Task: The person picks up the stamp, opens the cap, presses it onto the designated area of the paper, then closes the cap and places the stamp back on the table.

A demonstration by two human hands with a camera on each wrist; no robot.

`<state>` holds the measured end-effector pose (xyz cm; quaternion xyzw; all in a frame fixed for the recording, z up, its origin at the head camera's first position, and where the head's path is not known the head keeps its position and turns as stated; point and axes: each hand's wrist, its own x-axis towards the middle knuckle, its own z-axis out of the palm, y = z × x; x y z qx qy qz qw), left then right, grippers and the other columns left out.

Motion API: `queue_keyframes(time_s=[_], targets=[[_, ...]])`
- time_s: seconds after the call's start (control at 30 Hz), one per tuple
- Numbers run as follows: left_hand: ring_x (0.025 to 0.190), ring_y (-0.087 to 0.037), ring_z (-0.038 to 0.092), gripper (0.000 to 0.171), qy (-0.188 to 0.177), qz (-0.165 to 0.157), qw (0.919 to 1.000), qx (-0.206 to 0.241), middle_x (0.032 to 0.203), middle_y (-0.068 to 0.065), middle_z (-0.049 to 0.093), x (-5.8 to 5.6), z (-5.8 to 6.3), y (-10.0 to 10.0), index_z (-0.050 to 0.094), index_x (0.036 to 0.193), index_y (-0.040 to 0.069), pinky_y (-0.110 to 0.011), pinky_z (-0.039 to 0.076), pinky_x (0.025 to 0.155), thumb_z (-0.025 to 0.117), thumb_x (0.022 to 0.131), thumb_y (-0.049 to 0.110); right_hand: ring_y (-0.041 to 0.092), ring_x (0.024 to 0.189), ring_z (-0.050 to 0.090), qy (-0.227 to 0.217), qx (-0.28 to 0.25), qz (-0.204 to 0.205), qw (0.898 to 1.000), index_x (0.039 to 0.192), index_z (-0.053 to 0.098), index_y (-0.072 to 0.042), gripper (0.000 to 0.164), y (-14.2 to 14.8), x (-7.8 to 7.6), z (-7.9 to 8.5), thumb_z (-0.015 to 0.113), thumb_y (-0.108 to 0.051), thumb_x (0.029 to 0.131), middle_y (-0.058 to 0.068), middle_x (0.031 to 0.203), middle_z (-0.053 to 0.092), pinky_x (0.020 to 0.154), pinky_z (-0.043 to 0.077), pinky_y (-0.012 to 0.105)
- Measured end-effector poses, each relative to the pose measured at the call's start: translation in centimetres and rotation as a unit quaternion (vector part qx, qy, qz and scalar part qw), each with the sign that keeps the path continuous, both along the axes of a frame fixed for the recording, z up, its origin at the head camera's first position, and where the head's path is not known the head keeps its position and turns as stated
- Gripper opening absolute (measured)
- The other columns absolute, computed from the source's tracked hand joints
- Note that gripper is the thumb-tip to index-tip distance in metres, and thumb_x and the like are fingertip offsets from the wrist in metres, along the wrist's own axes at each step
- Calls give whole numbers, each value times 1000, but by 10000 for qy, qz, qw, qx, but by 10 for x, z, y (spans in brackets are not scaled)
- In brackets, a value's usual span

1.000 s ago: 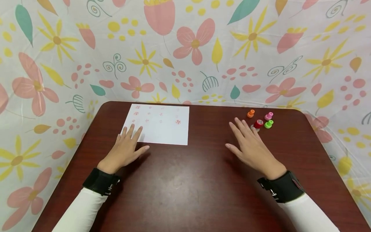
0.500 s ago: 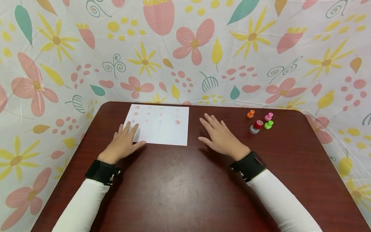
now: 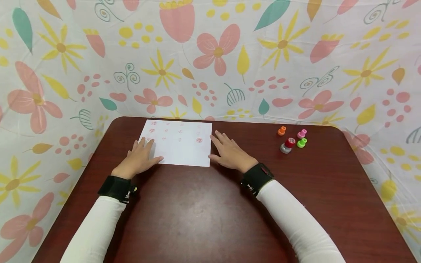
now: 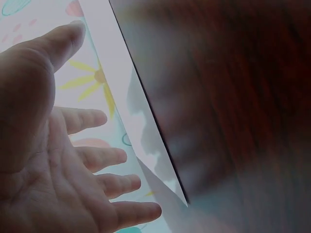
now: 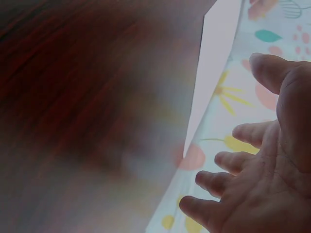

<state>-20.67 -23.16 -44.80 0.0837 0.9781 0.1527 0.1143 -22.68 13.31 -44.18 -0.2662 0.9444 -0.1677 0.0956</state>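
Paper (image 3: 184, 154) looks part-filled: red marks (image 3: 199, 140) up top, blank below; left hand (image 3: 135, 160), right hand (image 3: 232, 153) spread, gripping nothing!

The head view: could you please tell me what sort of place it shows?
Probably an indoor table set up for stamping or craft, judging by the dark tabletop, the flowered backdrop behind it, and the white paper with red prints. The room itself is not visible.

A white sheet of paper (image 3: 184, 153), with small red prints (image 3: 199, 140) across its upper part, lies flat just left of centre in the head view.
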Motion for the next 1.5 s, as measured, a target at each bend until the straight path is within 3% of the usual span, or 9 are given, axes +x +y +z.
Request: queue_keyframes(time_s=[0.23,0.5,0.77,1.03,1.2,1.5], targets=[[150,-65,6,91,-107,104,9999,80,165,-40,10,-5,1,-5,22,161,-4,-82,18,113,62,100,50,45,158,12,-364,8,134,9992,165,22,-6,79,-20,-4,-4,59,-43,105,20,173,9,128,23,50],[148,-67,8,88,-165,-27,9998,140,162,-43,13,-8,-4,-9,23,159,-11,-74,17,119,66,100,40,46,157,16,-329,307,254,9987,163,31,-10,75,-38,-1,-10,65,-38,102,18,172,17,126,29,49],[148,-67,8,84,-275,11,9995,149,161,-44,14,-7,-7,-10,26,156,-13,-72,18,120,65,102,37,48,154,24,-51,581,688,9959,158,39,-7,69,-46,2,-14,66,-36,102,20,169,25,126,29,49],[148,-65,9,82,-164,-113,9997,152,160,-45,16,-7,-7,-6,27,156,-14,-71,17,121,65,102,36,44,155,25,143,771,868,9931,154,41,1,70,-47,4,-15,64,-41,103,26,166,28,128,24,50],[149,-64,11,83,-165,-138,9996,169,160,-44,15,-7,-7,-3,27,156,-13,-69,22,121,67,101,35,51,152,27,150,666,799,9945,153,43,1,68,-43,5,-15,65,-39,102,27,165,28,125,30,51],[149,-63,17,86,-156,-302,9993,184,160,-43,18,-3,-7,5,31,155,-11,-68,31,118,73,96,37,51,150,31,234,602,831,9944,150,45,1,65,-27,5,-15,68,-36,101,28,163,32,122,35,52]])
